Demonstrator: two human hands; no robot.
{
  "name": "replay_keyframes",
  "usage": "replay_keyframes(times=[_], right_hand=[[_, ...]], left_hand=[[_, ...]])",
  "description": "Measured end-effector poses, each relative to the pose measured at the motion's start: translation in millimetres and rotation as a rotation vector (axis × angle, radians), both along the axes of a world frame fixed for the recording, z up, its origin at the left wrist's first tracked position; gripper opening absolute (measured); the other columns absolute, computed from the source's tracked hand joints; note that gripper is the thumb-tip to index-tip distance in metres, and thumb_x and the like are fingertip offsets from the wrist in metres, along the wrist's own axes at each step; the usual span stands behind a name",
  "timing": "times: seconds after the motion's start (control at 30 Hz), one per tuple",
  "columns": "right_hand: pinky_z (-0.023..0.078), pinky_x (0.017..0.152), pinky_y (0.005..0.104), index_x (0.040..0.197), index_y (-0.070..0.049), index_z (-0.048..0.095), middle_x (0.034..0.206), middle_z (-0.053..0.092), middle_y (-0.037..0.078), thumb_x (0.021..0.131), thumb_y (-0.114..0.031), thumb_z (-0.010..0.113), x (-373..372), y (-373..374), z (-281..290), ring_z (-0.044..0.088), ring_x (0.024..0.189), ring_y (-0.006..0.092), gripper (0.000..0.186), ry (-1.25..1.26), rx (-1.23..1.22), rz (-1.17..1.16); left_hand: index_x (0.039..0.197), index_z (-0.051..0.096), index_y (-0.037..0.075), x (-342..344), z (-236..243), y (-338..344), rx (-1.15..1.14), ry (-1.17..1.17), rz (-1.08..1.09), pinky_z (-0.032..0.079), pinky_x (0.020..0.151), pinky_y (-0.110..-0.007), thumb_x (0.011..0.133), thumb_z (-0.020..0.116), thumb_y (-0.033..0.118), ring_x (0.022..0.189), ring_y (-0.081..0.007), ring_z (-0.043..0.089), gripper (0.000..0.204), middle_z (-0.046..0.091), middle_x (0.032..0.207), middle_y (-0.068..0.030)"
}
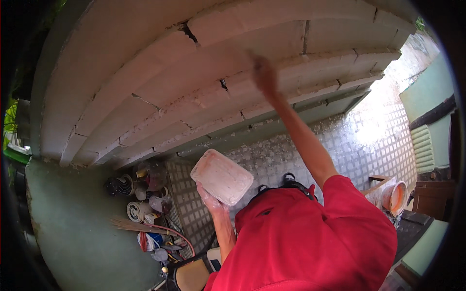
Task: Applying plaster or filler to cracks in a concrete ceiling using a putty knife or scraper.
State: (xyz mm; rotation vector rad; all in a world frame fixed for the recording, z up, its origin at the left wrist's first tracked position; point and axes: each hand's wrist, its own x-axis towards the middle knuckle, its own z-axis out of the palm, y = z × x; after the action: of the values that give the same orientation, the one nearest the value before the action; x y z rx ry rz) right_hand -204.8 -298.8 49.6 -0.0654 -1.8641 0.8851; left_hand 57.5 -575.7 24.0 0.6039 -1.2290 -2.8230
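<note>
My left hand (209, 198) supports a pale rectangular plastic tub (222, 177) from its near left side, with the thumb and fingers along its edge. A whitish coating covers the tub's surface and smears my fingers. Raised ahead, my right hand (265, 75) is closed and blurred by motion. A small dark thing juts from it toward the wall, too smeared to name. Just beyond that hand is the block wall (184, 63), stepped in pale rows with open gaps and rough joints between blocks.
Buckets (138, 212), a straw broom (141, 225) and a red hose (187, 240) crowd the left floor. A chair (191, 276) stands near my left side. At right, an orange-stained bucket (394, 198) rests by a dark ledge. Checkered tiles (340, 140) carry white splashes.
</note>
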Motion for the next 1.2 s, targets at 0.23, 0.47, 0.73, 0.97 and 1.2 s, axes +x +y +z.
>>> replay_keyframes(times=[0.23,0.47,0.73,0.97,1.2], right_hand=[[0.049,0.063,0.0387,0.105,-0.004,0.069,0.069,0.061,0.017,0.08,-0.005,0.055,-21,51,18,0.058,0.06,0.0188,0.029,-0.067,-0.017,-0.34],[0.053,0.071,0.0336,0.102,-0.002,0.065,0.088,0.068,0.009,0.081,0.001,0.058,16,10,32,0.066,0.086,0.0223,0.022,-0.301,-0.939,0.977],[0.056,0.075,0.0344,0.106,0.002,0.06,0.098,0.065,0.012,0.084,-0.009,0.059,112,21,26,0.065,0.086,0.0231,0.024,-0.233,-1.369,0.936],[0.054,0.082,0.0335,0.1,0.004,0.063,0.096,0.066,0.012,0.083,-0.009,0.058,179,-12,41,0.065,0.089,0.0198,0.022,-0.509,-1.163,0.903],[0.049,0.066,0.0263,0.095,0.006,0.064,0.083,0.065,0.005,0.081,-0.021,0.068,202,-21,45,0.058,0.072,0.009,0.03,-1.049,-0.465,0.829]], left_hand=[[0.143,0.033,0.009,-5,2,0,-0.009,0.038,-0.022,0.045,0.101,-0.045,0.092,0.044,0.053,0.124,-0.0309,0.048,0.068,0.044,0.141,-0.0109],[0.14,0.037,0.008,-12,8,4,0.006,0.053,-0.063,0.045,0.101,-0.042,0.094,0.043,0.052,0.122,-0.0283,0.051,0.064,0.048,0.137,-0.01],[0.139,0.039,0.006,-23,-9,4,0.086,-0.013,-0.087,0.045,0.101,-0.04,0.094,0.043,0.051,0.119,-0.0267,0.054,0.063,0.052,0.134,-0.01],[0.137,0.041,0.004,-42,7,15,0.379,-0.025,-0.216,0.044,0.102,-0.04,0.096,0.042,0.049,0.12,-0.0256,0.054,0.061,0.052,0.133,-0.0118],[0.135,0.042,0.002,-49,0,25,0.11,0.036,-0.32,0.043,0.101,-0.038,0.096,0.043,0.047,0.118,-0.0229,0.054,0.06,0.053,0.131,-0.0123]])
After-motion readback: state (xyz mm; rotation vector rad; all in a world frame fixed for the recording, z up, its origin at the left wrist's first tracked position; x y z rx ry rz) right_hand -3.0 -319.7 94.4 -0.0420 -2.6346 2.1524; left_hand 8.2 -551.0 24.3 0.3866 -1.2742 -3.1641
